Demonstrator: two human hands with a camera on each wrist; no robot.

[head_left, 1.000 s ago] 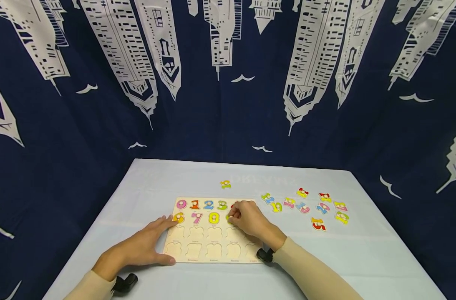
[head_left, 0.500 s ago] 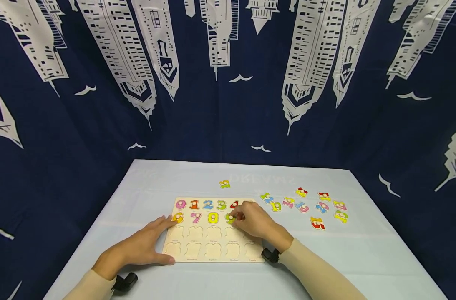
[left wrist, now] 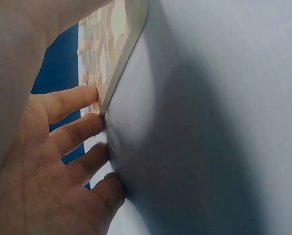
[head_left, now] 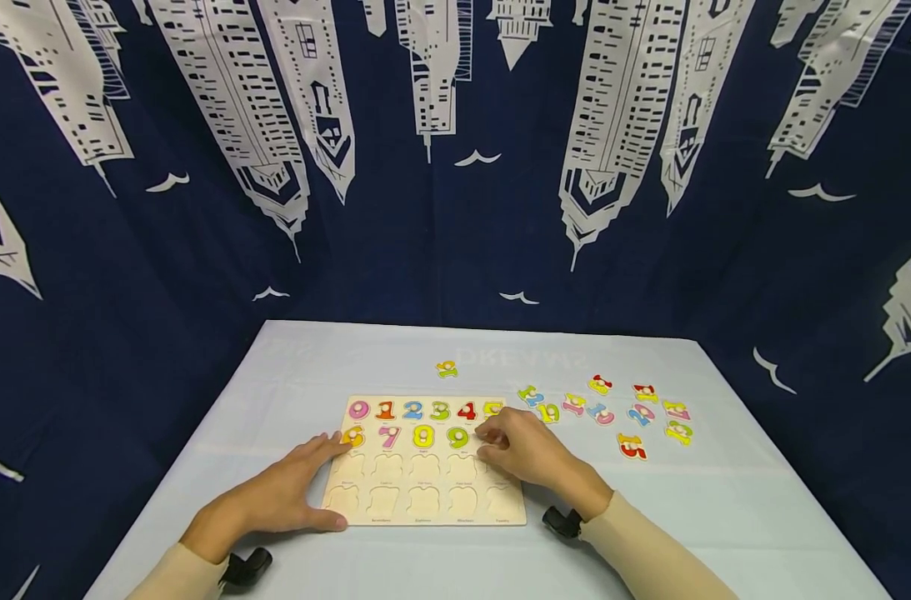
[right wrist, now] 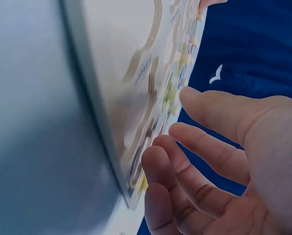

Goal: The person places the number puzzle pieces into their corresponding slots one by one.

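Observation:
A wooden number puzzle board (head_left: 402,478) lies on the white table, with coloured knobbed digits 0 to 9 in its upper two rows. My left hand (head_left: 286,490) rests at the board's left side, its thumb by the near corner and a finger by the yellow 6 (head_left: 353,437). In the left wrist view, the extended fingers (left wrist: 79,132) meet the board's edge. My right hand (head_left: 530,454) is over the board's right part, just right of the green-yellow 9 (head_left: 458,438). Its fingers are loosely bent with nothing between them. It partly covers the yellow 5 (head_left: 493,409).
Several loose two-digit pieces lie right of the board, among them a red-yellow 15 (head_left: 632,447) and a pink-blue 20 (head_left: 640,414). A single yellow-green piece (head_left: 447,368) lies behind the board. A dark blue cloth (head_left: 395,242) with white buildings hangs behind the table.
My right hand has let go of the 9 and moved a little to the right, uncovering the 9, the red 4 and part of the 5. My left hand has stayed put.

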